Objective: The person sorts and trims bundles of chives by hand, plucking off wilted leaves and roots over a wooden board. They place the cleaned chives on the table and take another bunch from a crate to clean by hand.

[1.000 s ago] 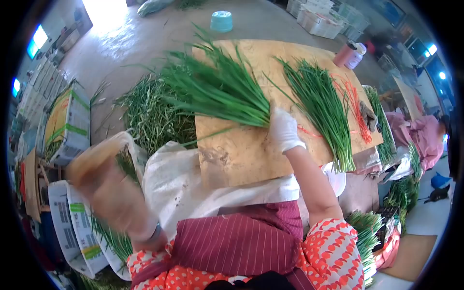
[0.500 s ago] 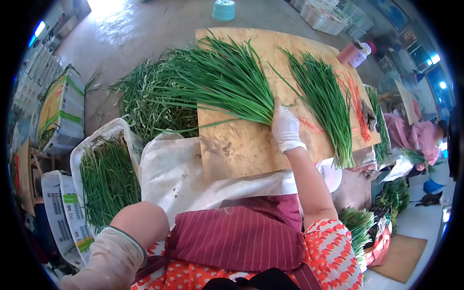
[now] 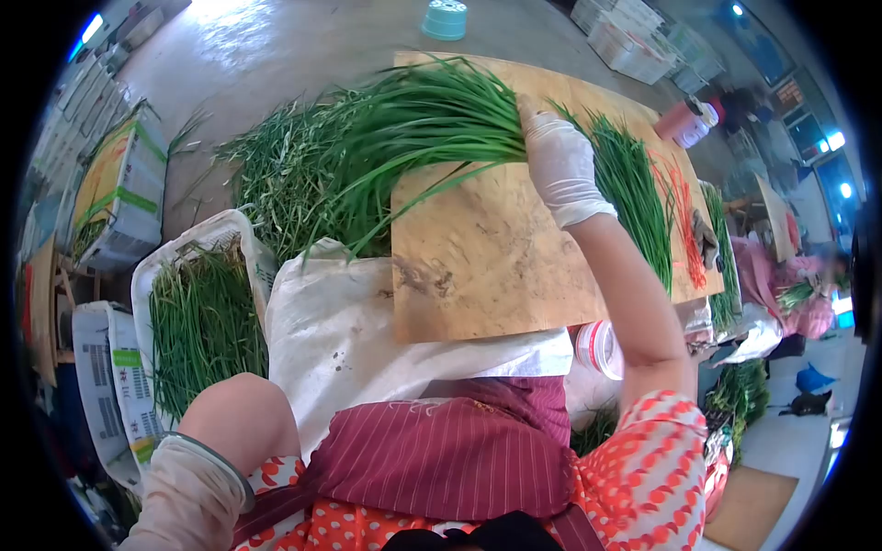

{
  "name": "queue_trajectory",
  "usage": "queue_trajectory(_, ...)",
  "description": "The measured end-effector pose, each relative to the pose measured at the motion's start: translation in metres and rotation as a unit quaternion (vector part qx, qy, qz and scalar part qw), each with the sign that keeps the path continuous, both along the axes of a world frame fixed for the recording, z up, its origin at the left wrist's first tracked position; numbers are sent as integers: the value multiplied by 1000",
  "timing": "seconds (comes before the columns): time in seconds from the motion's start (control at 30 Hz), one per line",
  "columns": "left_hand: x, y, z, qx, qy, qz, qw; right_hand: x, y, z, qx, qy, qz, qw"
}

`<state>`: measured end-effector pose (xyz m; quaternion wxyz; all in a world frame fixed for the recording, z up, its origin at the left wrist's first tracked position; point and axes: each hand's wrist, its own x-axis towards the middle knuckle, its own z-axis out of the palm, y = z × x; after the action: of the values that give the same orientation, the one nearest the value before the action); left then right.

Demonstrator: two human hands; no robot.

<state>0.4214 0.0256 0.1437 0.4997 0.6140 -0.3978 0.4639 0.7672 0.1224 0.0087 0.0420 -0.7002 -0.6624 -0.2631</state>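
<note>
My right hand (image 3: 559,161), in a white glove, is closed round the base of a large bunch of long green stalks (image 3: 441,115). The leafy ends fan out leftward over the edge of a wooden board (image 3: 487,266) and hang down. Another bunch of green stalks (image 3: 634,188) lies on the board just right of my hand, partly hidden behind my forearm. Red ties (image 3: 678,216) lie beyond it. My left arm is bent at the lower left with a pale sleeve cover, and its hand is out of view.
A heap of loose stalks (image 3: 285,170) lies left of the board. Near it stands a white crate (image 3: 144,275) of green stalks. Pink bottles (image 3: 682,124) stand at the board's far right. A blue-green tub (image 3: 445,20) is on the floor. Another person (image 3: 808,303) in pink is at right.
My right hand has moved away from me and slightly right with the bunch, whose leaves now bend over the board's left edge. The left arm swung back from the crate toward the lower left.
</note>
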Motion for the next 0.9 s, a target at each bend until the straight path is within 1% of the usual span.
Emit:
queue_trajectory(0.03,-1,1,1,-2,-1,2,1000,-2,7,1,-2,2,6,1000)
queue_trajectory(0.1,-1,4,1,-5,-3,4,1000,-2,19,4,-52,-15,22,998)
queue_trajectory(0.13,-3,4,1,-7,-5,3,1000,-7,20,15,10,5,19,1000)
queue_trajectory(0.17,-3,4,0,-7,-8,7,1000,-12,21,14,9,4,21,1000)
queue_trajectory(0.23,-5,7,1,-12,-14,9,1000,-21,20,10,-57,-13,41,997)
queue_trajectory(0.27,-6,7,1,-14,-16,10,1000,-20,20,9,-40,23,71,996)
queue_trajectory(0.3,-7,6,2,-16,-18,11,1000,-19,21,7,-41,22,71,996)
queue_trajectory(0.37,-9,7,1,-19,-25,14,999,-16,25,-1,-49,29,-14,998)
queue_trajectory(0.47,-10,8,3,-23,-33,14,999,-12,23,-7,-68,41,6,997)
queue_trajectory(0.57,-9,9,7,-28,-48,7,998,-6,22,-6,-88,70,-17,994)
queue_trajectory(0.6,-10,8,9,-32,-57,3,998,-6,17,-7,-78,90,29,992)
queue_trajectory(0.7,-13,7,17,-45,-95,-2,994,-4,10,0,-60,93,7,994)
queue_trajectory(0.73,-16,4,17,-39,-97,16,994,-2,8,0,-57,92,6,994)
queue_trajectory(0.8,-21,6,10,20,-34,142,989,3,4,-5,-47,104,-21,993)
queue_trajectory(0.83,-26,8,5,78,33,262,961,4,1,-8,-42,103,-20,994)
queue_trajectory(0.87,-32,11,0,136,97,374,912,5,-3,-11,-47,105,-18,993)
queue_trajectory(0.9,-35,15,-4,191,157,474,845,8,-8,-16,-52,106,-20,993)
